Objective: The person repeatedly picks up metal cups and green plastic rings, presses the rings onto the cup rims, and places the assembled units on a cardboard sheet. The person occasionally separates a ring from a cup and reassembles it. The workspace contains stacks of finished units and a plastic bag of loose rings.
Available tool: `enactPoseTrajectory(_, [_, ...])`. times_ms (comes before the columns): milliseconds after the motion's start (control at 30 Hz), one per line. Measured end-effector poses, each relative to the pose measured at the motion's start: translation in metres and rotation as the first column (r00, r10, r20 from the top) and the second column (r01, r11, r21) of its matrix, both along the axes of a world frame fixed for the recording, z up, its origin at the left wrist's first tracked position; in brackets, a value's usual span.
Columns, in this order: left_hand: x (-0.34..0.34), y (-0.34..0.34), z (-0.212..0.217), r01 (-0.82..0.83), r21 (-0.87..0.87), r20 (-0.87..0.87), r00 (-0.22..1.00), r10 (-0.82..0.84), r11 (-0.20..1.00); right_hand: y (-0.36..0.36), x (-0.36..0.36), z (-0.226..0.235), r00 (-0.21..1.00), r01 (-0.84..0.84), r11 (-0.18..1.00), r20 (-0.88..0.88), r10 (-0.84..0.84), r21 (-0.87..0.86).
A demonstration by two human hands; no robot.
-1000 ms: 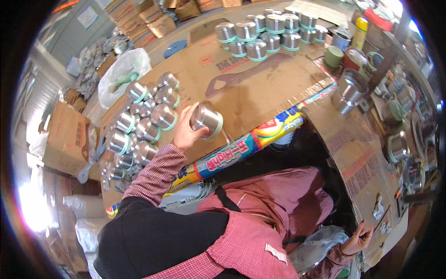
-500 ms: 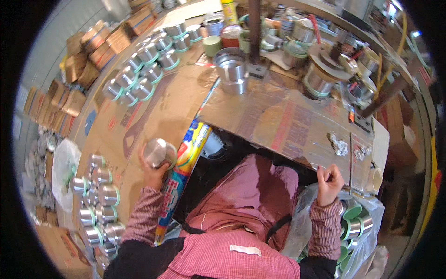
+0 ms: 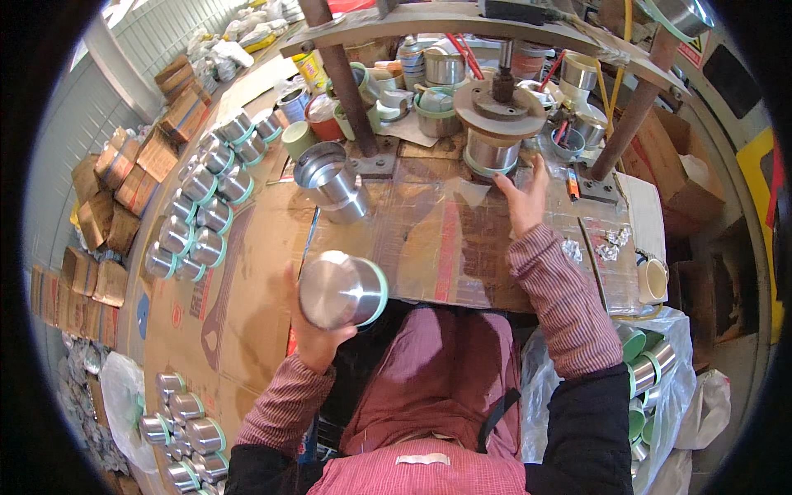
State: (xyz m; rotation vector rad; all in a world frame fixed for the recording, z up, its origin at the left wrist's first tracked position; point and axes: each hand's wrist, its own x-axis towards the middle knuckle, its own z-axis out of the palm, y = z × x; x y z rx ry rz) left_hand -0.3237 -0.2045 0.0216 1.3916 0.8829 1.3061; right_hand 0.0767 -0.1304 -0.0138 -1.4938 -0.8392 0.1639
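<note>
While we grip it from below in our left hand (image 3: 312, 334), fingers curled round its wall, the steel tin with a green rim band (image 3: 342, 289) sits lifted above the cardboard-covered bench (image 3: 247, 289), near the centre of view.

Item, at 1 o'clock of the tin: our right hand (image 3: 521, 198), fingers spread, tips touching the tin seated under the press head (image 3: 492, 153). Whether they pinch it we cannot tell.

Item, at 12 o'clock: an open steel cup (image 3: 330, 181) standing on the bench.

Item, at 10 o'clock: rows of finished tins (image 3: 202, 219) lying along the bench edge; more at 7 o'clock (image 3: 181, 433).

Item, at 4 o'clock: a clear plastic bag of tins (image 3: 652, 371).

Risks, in our judgement: the smooth tin could slip, being held one-handed by its base; fingers at the press head could be caught if it came down.

Packaging: brown cartons stacked at 9 to 10 o'clock (image 3: 107, 198); a yellow-and-black sign at the 2 o'clock rim (image 3: 763, 190); a yellow can at 12 o'clock (image 3: 312, 70).
</note>
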Motion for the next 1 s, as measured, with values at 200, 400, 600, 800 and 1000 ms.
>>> enactPoseTrajectory(200, [0.098, 0.074, 0.01, 0.116, 0.124, 0.044, 0.991, -0.122, 0.985, 0.067, 0.001, 0.023, 0.992, 0.049, 0.998, 0.118, -0.053, 0.043])
enactPoseTrajectory(400, [0.186, 0.157, 0.001, -0.088, 0.106, 0.0, 0.996, 0.088, 0.991, 0.022, -0.016, 0.052, 0.982, 0.051, 0.972, -0.19, -0.006, 0.23])
enactPoseTrajectory(600, [0.287, 0.199, -0.018, 0.157, 0.115, -0.085, 0.985, -0.148, 0.981, -0.134, -0.051, 0.051, 0.864, -0.087, 0.96, -0.459, 0.205, 0.266])
enactPoseTrajectory(800, [0.325, 0.212, -0.031, 0.25, 0.153, -0.321, 0.928, -0.191, 0.956, -0.225, -0.057, 0.053, 0.943, 0.006, 0.998, -0.333, 0.013, 0.055])
enactPoseTrajectory(1000, [0.29, 0.175, -0.008, 0.135, 0.261, -0.585, 0.81, 0.045, 0.956, -0.26, -0.061, 0.046, 0.924, 0.02, 0.998, -0.382, 0.007, 0.068])
